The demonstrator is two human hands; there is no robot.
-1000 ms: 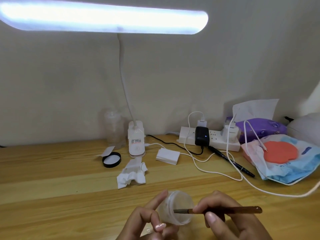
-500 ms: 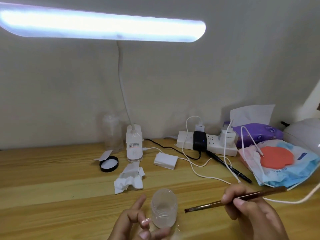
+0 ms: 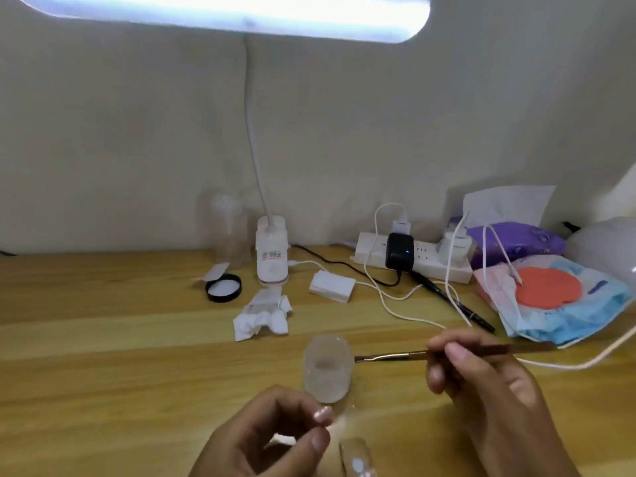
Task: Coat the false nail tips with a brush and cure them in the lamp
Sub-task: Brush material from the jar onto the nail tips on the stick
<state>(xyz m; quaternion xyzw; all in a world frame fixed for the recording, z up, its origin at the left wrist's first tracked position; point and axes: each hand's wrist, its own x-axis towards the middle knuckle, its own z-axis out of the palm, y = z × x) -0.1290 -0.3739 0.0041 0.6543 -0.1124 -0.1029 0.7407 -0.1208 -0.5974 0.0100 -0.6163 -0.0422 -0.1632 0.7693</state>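
While the right hand (image 3: pixel 481 370) grips the brush (image 3: pixel 413 355), its bristles point at the small clear jar (image 3: pixel 327 368).
The brush lies almost flat, with its long axis from 3 o'clock to 9 o'clock, and the bristle end is just beside the jar's right wall. The left hand (image 3: pixel 261 438) is at 6 o'clock over the desk (image 3: pixel 103 373). Its fingers are curled, and thumb and forefinger pinch what looks like a false nail tip (image 3: pixel 323 414), though this is blurred. From the bristles the tip lies at about 7 o'clock, below the jar, so I judge the brush must swing down and left to coat it. A white domed thing (image 3: pixel 605 246), maybe the curing lamp, sits at 2 o'clock, nearer the right hand.
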